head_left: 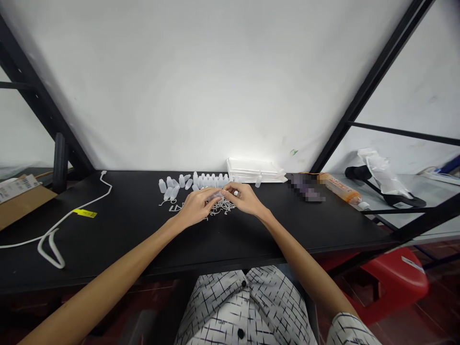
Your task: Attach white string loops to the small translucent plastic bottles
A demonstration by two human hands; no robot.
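My left hand [197, 206] is closed around a small translucent plastic bottle [214, 195], which lies sideways between my two hands. At the bottle's right end, the fingers of my right hand [244, 197] are pinched together; what they grip there is too small to make out. Just behind my hands stand several small translucent dropper bottles [210, 181] in a cluster, some tipped over at the left. Under and in front of my fingers lies a heap of thin white plastic pieces [223, 207], partly hidden by my hands.
A stack of white paper or envelopes [253, 170] lies against the wall, with one small bottle [258, 179] before it. On the left are a white cable [72, 216] and a cardboard box [25, 199]. An orange-wrapped tube [341, 189] lies right, near the black frame.
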